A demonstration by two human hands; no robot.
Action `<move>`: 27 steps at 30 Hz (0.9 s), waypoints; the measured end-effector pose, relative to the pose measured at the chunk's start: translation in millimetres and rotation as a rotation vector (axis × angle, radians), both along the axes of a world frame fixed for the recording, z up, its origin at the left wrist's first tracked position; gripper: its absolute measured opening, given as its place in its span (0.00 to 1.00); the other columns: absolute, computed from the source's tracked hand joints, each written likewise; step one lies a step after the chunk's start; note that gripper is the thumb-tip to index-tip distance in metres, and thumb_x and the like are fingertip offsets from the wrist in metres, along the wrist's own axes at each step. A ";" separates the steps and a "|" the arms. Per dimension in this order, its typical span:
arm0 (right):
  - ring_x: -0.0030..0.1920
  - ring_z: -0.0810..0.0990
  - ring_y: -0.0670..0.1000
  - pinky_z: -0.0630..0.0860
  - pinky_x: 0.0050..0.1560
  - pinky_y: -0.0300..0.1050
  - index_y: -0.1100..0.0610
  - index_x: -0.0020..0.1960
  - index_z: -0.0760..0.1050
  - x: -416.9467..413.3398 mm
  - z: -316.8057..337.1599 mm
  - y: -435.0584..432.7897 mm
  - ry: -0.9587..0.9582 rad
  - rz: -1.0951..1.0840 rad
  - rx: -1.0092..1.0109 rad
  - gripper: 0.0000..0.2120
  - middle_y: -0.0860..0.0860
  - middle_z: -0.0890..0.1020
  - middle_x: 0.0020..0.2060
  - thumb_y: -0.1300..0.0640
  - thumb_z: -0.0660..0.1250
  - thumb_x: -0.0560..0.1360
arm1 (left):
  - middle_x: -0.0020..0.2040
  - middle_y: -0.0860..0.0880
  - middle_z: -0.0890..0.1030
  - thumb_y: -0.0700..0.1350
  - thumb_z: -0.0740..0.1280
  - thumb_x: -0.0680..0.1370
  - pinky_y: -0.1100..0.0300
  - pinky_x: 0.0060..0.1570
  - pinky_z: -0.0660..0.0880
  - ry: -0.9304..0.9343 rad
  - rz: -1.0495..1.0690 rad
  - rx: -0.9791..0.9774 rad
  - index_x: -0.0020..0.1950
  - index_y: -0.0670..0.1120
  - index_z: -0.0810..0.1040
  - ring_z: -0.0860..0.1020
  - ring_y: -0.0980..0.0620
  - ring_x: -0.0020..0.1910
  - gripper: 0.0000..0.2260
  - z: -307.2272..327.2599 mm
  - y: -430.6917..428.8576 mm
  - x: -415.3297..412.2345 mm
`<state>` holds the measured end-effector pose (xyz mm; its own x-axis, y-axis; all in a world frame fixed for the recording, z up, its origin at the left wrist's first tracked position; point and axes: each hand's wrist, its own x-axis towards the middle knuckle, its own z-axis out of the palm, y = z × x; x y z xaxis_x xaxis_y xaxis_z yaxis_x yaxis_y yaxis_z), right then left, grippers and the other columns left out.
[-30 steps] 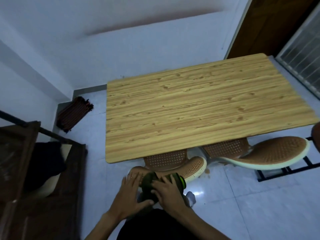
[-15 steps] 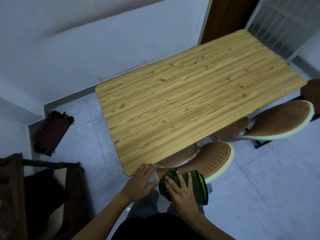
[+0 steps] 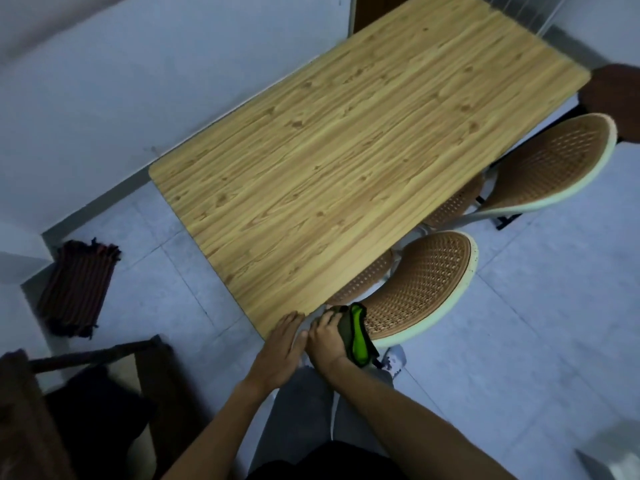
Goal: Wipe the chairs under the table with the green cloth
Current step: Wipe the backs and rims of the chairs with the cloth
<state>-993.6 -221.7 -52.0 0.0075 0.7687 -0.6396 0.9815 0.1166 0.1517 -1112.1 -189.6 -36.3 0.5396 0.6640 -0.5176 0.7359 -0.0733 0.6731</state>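
A wooden table [image 3: 346, 161] fills the middle of the view. Two brown woven chairs with pale rims are tucked under its right side: the near chair [image 3: 426, 285] and the far chair [image 3: 550, 164]. My right hand [image 3: 327, 336] grips the green cloth [image 3: 356, 336], folded dark with a bright green edge, pressed against the near chair's back at its lower left rim. Beside it, my left hand [image 3: 278, 348] rests flat with fingers spread by the table's near corner, holding nothing.
A dark striped mat [image 3: 78, 289] lies on the tiled floor at left by the wall. A dark wooden frame with black fabric [image 3: 104, 403] stands at lower left. A dark round seat [image 3: 613, 98] shows at the right edge.
The view has tilted and moved closer to the near chair. My right hand has slid the cloth left toward the chair's lower rim, and my left hand stays by the table corner.
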 end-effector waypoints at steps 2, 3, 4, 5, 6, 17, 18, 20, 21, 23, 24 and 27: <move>0.65 0.67 0.73 0.65 0.62 0.73 0.62 0.70 0.70 3.0 9.5 -0.5 0.026 0.029 0.004 0.19 0.67 0.71 0.67 0.57 0.57 0.82 | 0.78 0.50 0.58 0.57 0.49 0.83 0.61 0.73 0.47 -0.001 0.054 -0.029 0.77 0.46 0.58 0.54 0.56 0.76 0.26 4.0 -0.3 -0.5; 0.64 0.69 0.72 0.67 0.61 0.72 0.60 0.67 0.74 9.3 16.3 -5.6 0.073 0.037 0.038 0.17 0.65 0.73 0.65 0.56 0.60 0.80 | 0.78 0.50 0.58 0.56 0.50 0.83 0.62 0.73 0.48 0.000 0.068 -0.033 0.77 0.46 0.58 0.55 0.55 0.76 0.25 2.9 0.5 -3.5; 0.61 0.72 0.69 0.70 0.59 0.69 0.58 0.63 0.78 20.6 24.6 -15.2 0.124 0.059 0.103 0.15 0.62 0.76 0.61 0.56 0.64 0.78 | 0.78 0.51 0.58 0.58 0.49 0.82 0.61 0.73 0.48 0.000 0.056 -0.030 0.77 0.46 0.59 0.55 0.54 0.76 0.27 1.8 0.8 -6.0; 0.57 0.74 0.66 0.74 0.55 0.64 0.56 0.59 0.80 35.0 31.2 -27.7 0.186 0.099 0.187 0.14 0.58 0.79 0.58 0.55 0.67 0.75 | 0.78 0.51 0.58 0.63 0.47 0.80 0.61 0.73 0.48 0.003 0.024 -0.014 0.77 0.46 0.59 0.54 0.54 0.77 0.31 0.5 0.6 -9.0; 0.53 0.75 0.63 0.75 0.52 0.60 0.55 0.57 0.80 52.7 37.3 -42.3 0.269 0.137 0.287 0.14 0.55 0.80 0.55 0.54 0.70 0.71 | 0.78 0.51 0.57 0.68 0.45 0.77 0.59 0.73 0.48 0.008 -0.020 0.014 0.77 0.46 0.58 0.53 0.53 0.77 0.36 -1.5 -0.3 -11.9; 0.62 0.74 0.57 0.72 0.62 0.65 0.54 0.56 0.84 189.3 64.8 -105.9 0.539 -0.150 0.631 0.15 0.48 0.83 0.58 0.61 0.76 0.70 | 0.79 0.49 0.55 0.78 0.47 0.69 0.54 0.74 0.47 0.120 -0.328 0.229 0.78 0.45 0.59 0.50 0.49 0.78 0.48 -6.6 -1.3 -31.4; 0.62 0.75 0.58 0.70 0.63 0.65 0.53 0.56 0.84 180.8 62.1 -104.7 0.517 -0.153 0.640 0.13 0.47 0.83 0.57 0.59 0.74 0.72 | 0.79 0.49 0.55 0.78 0.47 0.69 0.55 0.73 0.47 0.127 -0.342 0.233 0.78 0.45 0.58 0.50 0.48 0.78 0.48 -6.1 0.1 -31.5; 0.60 0.75 0.59 0.67 0.63 0.62 0.52 0.54 0.84 152.1 55.6 -103.0 0.501 -0.171 0.674 0.11 0.46 0.84 0.57 0.53 0.67 0.75 | 0.79 0.49 0.55 0.78 0.46 0.69 0.53 0.74 0.48 0.140 -0.347 0.215 0.78 0.45 0.57 0.51 0.48 0.78 0.48 -4.7 2.2 -32.5; 0.59 0.75 0.60 0.67 0.62 0.61 0.51 0.54 0.84 136.2 52.8 -101.4 0.490 -0.172 0.687 0.12 0.46 0.84 0.56 0.51 0.65 0.75 | 0.79 0.49 0.55 0.78 0.46 0.69 0.52 0.75 0.49 0.147 -0.337 0.201 0.78 0.46 0.56 0.50 0.49 0.78 0.48 -4.1 3.1 -31.7; 0.56 0.76 0.61 0.67 0.58 0.59 0.52 0.53 0.83 101.3 48.2 -93.4 0.423 -0.164 0.687 0.12 0.47 0.83 0.56 0.54 0.66 0.73 | 0.79 0.48 0.56 0.74 0.49 0.73 0.50 0.75 0.50 0.158 -0.328 0.194 0.78 0.45 0.56 0.51 0.49 0.78 0.43 -5.1 5.6 -31.4; 0.54 0.76 0.62 0.67 0.57 0.59 0.53 0.54 0.83 83.1 45.7 -87.9 0.376 -0.161 0.667 0.13 0.49 0.83 0.56 0.57 0.66 0.71 | 0.79 0.47 0.56 0.71 0.49 0.74 0.50 0.75 0.51 0.158 -0.342 0.203 0.78 0.45 0.56 0.51 0.48 0.78 0.41 -6.3 6.5 -31.7; 0.51 0.76 0.64 0.68 0.55 0.63 0.58 0.50 0.83 36.9 37.3 -61.8 0.183 -0.147 0.464 0.10 0.56 0.82 0.49 0.61 0.68 0.69 | 0.79 0.46 0.57 0.73 0.44 0.74 0.50 0.75 0.52 0.137 -0.375 0.182 0.78 0.44 0.57 0.53 0.46 0.78 0.42 -13.5 10.4 -35.1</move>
